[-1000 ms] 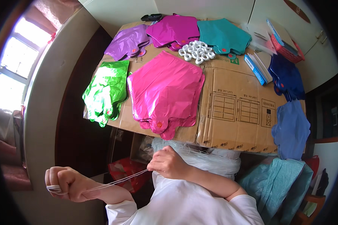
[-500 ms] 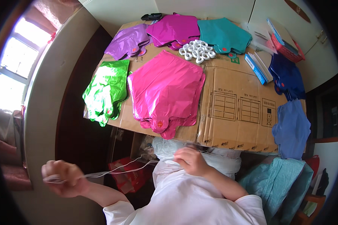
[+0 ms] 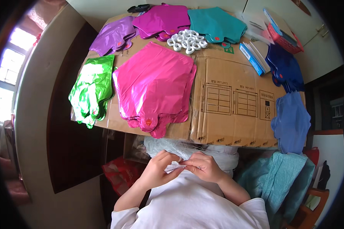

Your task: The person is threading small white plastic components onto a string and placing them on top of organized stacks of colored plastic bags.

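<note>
Close together in front of my white shirt, my left hand (image 3: 158,170) and my right hand (image 3: 205,167) both pinch a white ribbon (image 3: 173,166). My fingers are bent and their tips almost meet, covering part of it. Just beyond them, at the table's front edge, lies a loose bundle of white strands (image 3: 172,147). On the cardboard-covered table ahead is a stack of shiny pink foil sheets (image 3: 154,84) with scalloped lower ends. Behind that sits a pile of small white ribbon coils (image 3: 187,41).
Around the cardboard (image 3: 233,126) lie foil stacks: green (image 3: 91,87), lilac (image 3: 112,36), magenta (image 3: 162,21), teal (image 3: 218,24), navy (image 3: 284,66) and pale blue (image 3: 292,122). A red basket (image 3: 283,40) stands at far right. Teal cloth (image 3: 283,183) hangs lower right, a red bag (image 3: 122,173) lower left.
My left hand has come in from the far left, where it held the ribbon stretched out, to meet my right hand. The view has shifted slightly.
</note>
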Available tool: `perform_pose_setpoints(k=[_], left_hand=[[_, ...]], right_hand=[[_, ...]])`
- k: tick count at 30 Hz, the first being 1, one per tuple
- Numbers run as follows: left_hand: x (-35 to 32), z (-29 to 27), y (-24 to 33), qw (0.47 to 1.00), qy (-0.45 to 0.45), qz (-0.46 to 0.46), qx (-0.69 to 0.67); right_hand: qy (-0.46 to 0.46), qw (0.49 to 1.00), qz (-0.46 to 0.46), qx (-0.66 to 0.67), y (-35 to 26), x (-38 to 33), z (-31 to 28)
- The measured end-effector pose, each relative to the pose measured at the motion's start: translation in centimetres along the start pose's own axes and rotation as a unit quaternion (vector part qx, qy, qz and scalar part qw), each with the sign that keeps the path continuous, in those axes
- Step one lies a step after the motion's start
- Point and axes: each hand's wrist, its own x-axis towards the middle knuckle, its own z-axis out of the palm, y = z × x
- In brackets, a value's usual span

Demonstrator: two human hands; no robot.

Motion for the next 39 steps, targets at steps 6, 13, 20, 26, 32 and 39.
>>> perform_pose_setpoints(k=[6, 13, 20, 26, 32, 39], left_hand=[[-0.2, 0.7, -1.5, 0.999, 0.023, 0.047, 0.004], [-1.8, 2.2, -2.4, 0.862, 0.044, -0.206, -0.461], [-1.9, 3.5, -2.1, 0.856, 0.059, -0.203, -0.472], [-1.7, 3.4, -1.2, 0.873, 0.077, -0.217, -0.43], [-2.1, 3.8, -1.4, 0.915, 0.077, -0.205, -0.339], [-2.0, 3.7, -1.2, 0.919, 0.058, -0.208, -0.33]], right_hand=[[-0.022, 0.999, 0.029, -0.013, 0.2, 0.2, -0.2], [0.119, 0.988, -0.032, -0.093, -0.7, 0.5, 0.2], [0.13, 0.966, -0.106, -0.197, -1.3, 0.4, 0.2], [0.116, 0.961, -0.111, -0.227, -1.6, 0.1, 0.4], [0.119, 0.956, -0.102, -0.247, -1.7, 0.2, 0.6], [0.123, 0.958, -0.095, -0.242, -1.7, 0.4, 0.6]])
